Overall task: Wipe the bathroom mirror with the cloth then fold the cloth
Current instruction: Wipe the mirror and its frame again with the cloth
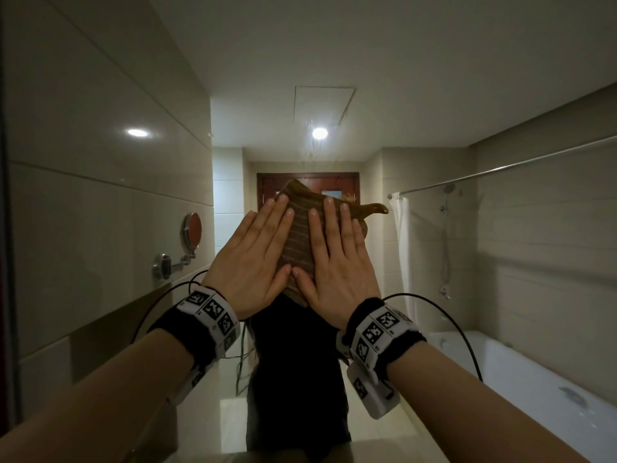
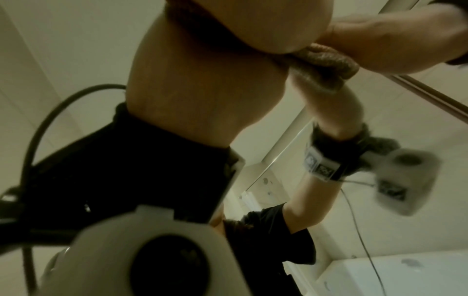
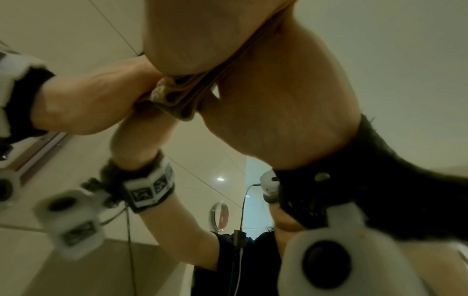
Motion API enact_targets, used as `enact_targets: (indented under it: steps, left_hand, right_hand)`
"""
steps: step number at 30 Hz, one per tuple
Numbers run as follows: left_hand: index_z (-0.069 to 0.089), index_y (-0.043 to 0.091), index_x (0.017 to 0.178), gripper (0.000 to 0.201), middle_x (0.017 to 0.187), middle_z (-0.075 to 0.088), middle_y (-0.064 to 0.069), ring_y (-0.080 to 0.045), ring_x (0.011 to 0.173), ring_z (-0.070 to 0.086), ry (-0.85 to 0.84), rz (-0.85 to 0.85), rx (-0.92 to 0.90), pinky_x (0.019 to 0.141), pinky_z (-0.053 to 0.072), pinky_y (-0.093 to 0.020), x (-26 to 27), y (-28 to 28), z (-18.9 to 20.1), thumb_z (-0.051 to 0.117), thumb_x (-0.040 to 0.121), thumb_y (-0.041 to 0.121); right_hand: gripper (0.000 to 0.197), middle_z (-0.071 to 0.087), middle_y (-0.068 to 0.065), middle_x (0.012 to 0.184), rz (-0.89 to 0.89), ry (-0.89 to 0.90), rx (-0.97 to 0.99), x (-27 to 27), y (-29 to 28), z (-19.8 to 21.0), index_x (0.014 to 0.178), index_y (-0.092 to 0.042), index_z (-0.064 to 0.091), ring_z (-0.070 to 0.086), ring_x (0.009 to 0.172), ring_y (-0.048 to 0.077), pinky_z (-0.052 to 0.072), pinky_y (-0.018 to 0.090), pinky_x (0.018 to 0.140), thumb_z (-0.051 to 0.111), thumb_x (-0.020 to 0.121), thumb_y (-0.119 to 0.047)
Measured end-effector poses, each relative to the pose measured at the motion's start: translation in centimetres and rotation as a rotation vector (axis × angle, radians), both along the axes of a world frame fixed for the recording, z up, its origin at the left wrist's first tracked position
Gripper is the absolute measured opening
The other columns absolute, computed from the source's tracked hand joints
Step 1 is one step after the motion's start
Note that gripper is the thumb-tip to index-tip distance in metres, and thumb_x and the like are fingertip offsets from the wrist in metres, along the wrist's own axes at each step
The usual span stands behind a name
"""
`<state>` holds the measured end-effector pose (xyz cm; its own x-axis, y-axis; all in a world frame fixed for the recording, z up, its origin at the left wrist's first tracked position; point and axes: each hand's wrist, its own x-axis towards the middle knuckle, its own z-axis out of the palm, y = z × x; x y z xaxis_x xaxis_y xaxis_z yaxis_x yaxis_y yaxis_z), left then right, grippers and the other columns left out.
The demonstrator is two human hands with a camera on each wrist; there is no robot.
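The bathroom mirror (image 1: 417, 95) fills the head view, straight in front of me. A brown striped cloth (image 1: 299, 243) is spread against the glass at head height, one corner sticking out to the right. My left hand (image 1: 255, 262) lies flat on its left part with straight fingers. My right hand (image 1: 337, 262) lies flat on its right part, thumbs nearly touching. In the wrist views the cloth's lower edge (image 2: 326, 58) (image 3: 182, 98) bunches between the two palms. The cloth hides my reflected head.
Reflected in the glass are a bathtub (image 1: 534, 379), a white shower curtain (image 1: 404, 248) on a rail, a wooden door (image 1: 334, 182) and a ceiling light (image 1: 319, 133). A round swivel mirror (image 1: 192, 230) is mounted on the tiled wall at left.
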<state>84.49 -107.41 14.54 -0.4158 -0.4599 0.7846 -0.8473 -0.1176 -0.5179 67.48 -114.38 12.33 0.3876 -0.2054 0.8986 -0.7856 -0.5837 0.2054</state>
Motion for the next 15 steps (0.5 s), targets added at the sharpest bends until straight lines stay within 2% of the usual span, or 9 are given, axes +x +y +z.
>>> enact_targets:
  steps: [6,10,15]
  left_hand:
    - [0.006,0.001,0.153,0.077,0.162,-0.004,-0.017,-0.026,0.15,-0.001,-0.058,-0.022,0.024,0.121,0.01,-0.045,0.3,0.0,1.6,0.031,0.095,0.045]
    - [0.002,0.003,0.154,0.077,0.162,-0.006,-0.016,-0.025,0.15,-0.004,-0.069,-0.015,0.002,0.122,0.007,-0.044,-0.3,-0.6,5.9,0.028,0.096,0.046]
    - [0.0,0.005,0.154,0.077,0.162,-0.005,-0.015,-0.025,0.15,-0.004,-0.081,0.022,-0.012,0.122,0.003,-0.043,-1.2,-1.0,10.8,0.024,0.094,0.047]
  right_hand:
    - [0.086,-0.006,0.018,0.161,0.014,0.063,-0.049,-0.9,-0.5,1.4,0.155,-0.006,0.005,-0.01,0.149,0.031,0.006,0.049,0.121,0.03,0.094,-0.062]
    - [0.088,-0.006,0.017,0.161,0.008,0.06,-0.076,-1.6,-1.0,5.9,0.155,-0.007,0.004,-0.009,0.149,0.031,0.005,0.05,0.121,0.025,0.092,-0.065]
    - [0.093,-0.012,0.014,0.161,-0.033,0.114,-0.094,-3.0,-1.6,11.2,0.155,-0.012,-0.003,-0.011,0.149,0.031,-0.003,0.044,0.121,0.02,0.087,-0.071]
